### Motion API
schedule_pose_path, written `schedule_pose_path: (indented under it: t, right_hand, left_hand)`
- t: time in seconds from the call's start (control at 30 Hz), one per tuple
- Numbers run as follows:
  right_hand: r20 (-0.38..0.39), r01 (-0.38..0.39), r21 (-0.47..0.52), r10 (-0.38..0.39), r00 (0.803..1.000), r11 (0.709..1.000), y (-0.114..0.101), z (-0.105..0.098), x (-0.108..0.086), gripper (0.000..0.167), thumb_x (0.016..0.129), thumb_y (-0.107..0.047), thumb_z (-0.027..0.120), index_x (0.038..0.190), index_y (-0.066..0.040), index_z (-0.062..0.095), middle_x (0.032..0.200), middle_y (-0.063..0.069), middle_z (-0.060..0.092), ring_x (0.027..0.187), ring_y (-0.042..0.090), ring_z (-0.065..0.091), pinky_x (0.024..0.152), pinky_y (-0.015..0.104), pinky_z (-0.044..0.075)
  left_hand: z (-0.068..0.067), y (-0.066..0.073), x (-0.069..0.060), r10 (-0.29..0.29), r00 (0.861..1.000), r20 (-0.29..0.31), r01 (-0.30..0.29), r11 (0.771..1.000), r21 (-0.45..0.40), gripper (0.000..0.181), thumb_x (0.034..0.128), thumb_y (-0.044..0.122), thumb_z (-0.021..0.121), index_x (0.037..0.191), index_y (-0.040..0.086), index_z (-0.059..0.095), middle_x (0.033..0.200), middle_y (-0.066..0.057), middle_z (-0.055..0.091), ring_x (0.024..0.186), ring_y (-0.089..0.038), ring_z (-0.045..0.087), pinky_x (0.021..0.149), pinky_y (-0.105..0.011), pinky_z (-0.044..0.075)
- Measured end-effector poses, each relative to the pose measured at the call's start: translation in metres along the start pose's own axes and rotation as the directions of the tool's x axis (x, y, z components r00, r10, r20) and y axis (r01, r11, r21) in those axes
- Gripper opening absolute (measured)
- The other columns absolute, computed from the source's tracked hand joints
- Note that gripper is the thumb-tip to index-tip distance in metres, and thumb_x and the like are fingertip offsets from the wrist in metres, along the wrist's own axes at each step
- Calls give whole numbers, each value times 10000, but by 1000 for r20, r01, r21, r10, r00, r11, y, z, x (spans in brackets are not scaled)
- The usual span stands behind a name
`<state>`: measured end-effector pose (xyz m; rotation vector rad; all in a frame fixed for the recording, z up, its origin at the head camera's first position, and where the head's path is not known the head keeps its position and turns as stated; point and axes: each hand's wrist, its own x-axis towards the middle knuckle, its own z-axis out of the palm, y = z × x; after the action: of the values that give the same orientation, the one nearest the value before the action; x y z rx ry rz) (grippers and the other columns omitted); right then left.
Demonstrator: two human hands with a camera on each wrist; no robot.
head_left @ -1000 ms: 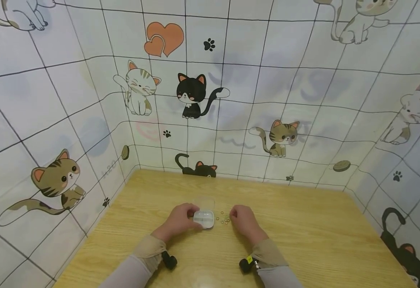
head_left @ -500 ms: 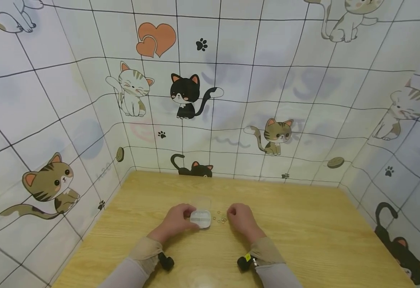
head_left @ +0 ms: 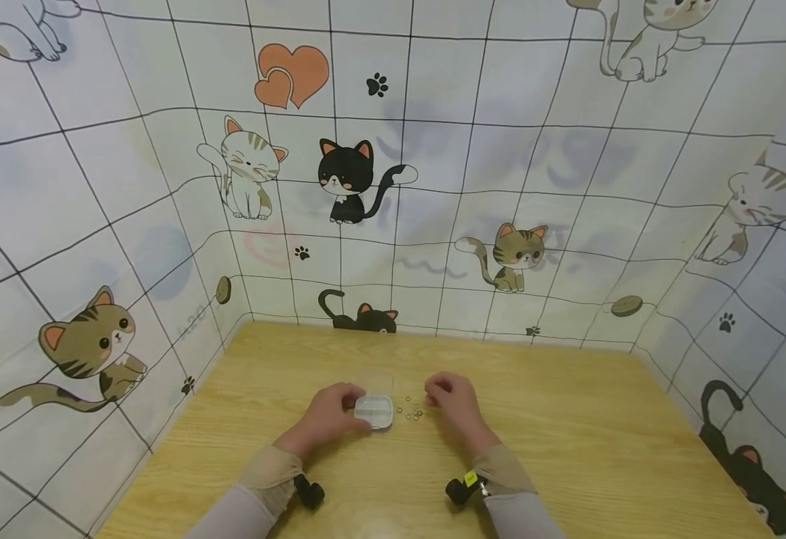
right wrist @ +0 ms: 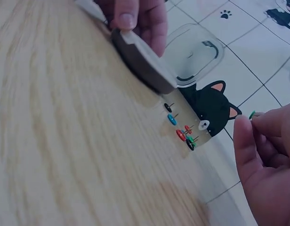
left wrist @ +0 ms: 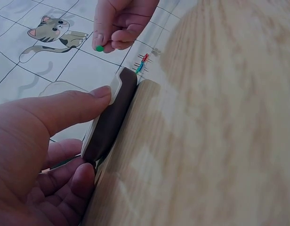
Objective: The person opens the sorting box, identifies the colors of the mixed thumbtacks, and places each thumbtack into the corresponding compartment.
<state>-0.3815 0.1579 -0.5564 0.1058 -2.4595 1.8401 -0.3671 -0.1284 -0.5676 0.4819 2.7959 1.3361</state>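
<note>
"What does the right hand (head_left: 454, 397) grip?"

"A green tack (right wrist: 252, 114), pinched narrowly between thumb and forefinger, apart from the other tacks."

"And the left hand (head_left: 331, 412)?"

"It holds a small box (left wrist: 112, 115), thumb on the rim, the other fingers curled at the side. The box is to the left of the pinched tack, with the loose tacks between."

"Describe those."

"The loose tacks (right wrist: 181, 135) lie in a small cluster, near the pinch and just beside the box. They are black, blue, red and green, and several points stick upward."

"What is the box like?"

"Pale inside, with dividers, and dark along its outer side. Its clear lid (right wrist: 194, 52) is open, on the far side from the person."

"Beneath it all?"

"A wooden table (head_left: 568, 419). Beyond both hands is a white wall (head_left: 433, 202) with cartoon cats."
</note>
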Motion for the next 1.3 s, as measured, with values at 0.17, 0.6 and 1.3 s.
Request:
schedule_pose_path:
  t: [0.17,0.6,1.3]
  right_hand:
    - [44,-97,308,87,995,947,3,-2,3,161,1061,12,572,1085,144,660,952,88,671,811,122,642,737,219,570]
    - [111,-232,657,212,971,718,7,-1,3,277,1091,7,483,1329,149,498,983,29,618,828,61,615,743,141,534]
    - [293,-371,873,267,918,317,7,-11,4,53,1137,-20,373,1180,-36,400,961,39,565,821,83,562,729,132,447]
  left_hand:
    - [-1,2,0,6,1000,1,-6,1000,-20,616,726,312,973,1244,79,735,1149,-30,737,1043,-170,647,942,-388,537]
    - [-2,1,0,10,1000,3,-10,1000,-15,608,739,310,976,1247,81,735,1145,-21,732,1038,-163,644,943,-384,537]
    - [-1,4,-1,9,1000,-4,-9,999,-54,604,729,256,985,1238,55,729,1136,-39,741,1030,-164,664,928,-370,554]
